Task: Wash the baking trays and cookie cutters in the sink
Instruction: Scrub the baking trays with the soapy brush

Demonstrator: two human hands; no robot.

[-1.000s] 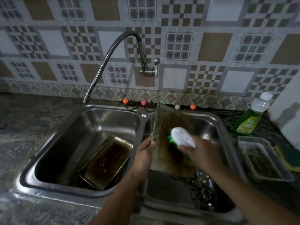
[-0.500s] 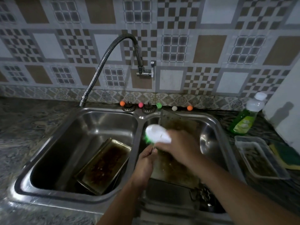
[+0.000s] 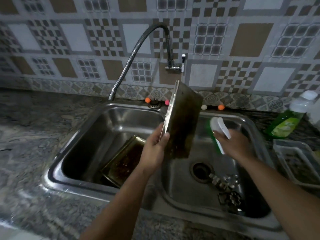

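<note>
My left hand (image 3: 153, 149) grips the near left edge of a dirty baking tray (image 3: 184, 122), held upright and tilted above the divider of the double sink (image 3: 155, 191). My right hand (image 3: 237, 144) holds a white scrub brush (image 3: 220, 129) with green bristles over the right basin, apart from the tray. A second greasy baking tray (image 3: 124, 160) leans in the left basin. Several metal cookie cutters (image 3: 226, 189) lie on the right basin's floor near the drain (image 3: 201, 171).
A flexible tap (image 3: 138, 54) arches from the tiled wall, its spout over the left basin's back rim. A green dish soap bottle (image 3: 287, 122) and a clear plastic container (image 3: 297, 161) stand on the stone counter at right. Small coloured balls line the back rim.
The tray has been lifted off the right basin and turned edge-on, toward the left. My right hand has pulled the brush off the tray and moved right.
</note>
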